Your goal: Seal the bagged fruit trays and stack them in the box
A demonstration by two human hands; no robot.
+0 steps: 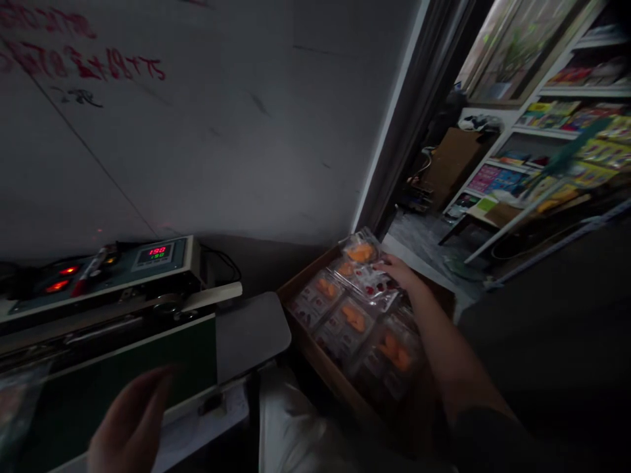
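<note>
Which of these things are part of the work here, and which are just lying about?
Seemingly in use:
Right hand, on the clear packets in a cardboard box
Left hand, near the green belt
Lit-up machine, probably

Seemingly just around:
Marker on the machine
Stocked shelves
Red writing on the wall

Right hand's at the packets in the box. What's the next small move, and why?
Probably use the right hand to settle the clear packet at its fingers flatter, before lifting away. That packet seems to overlap others near the far end of the cardboard box, while the nearer packets lie more evenly in rows.
</note>
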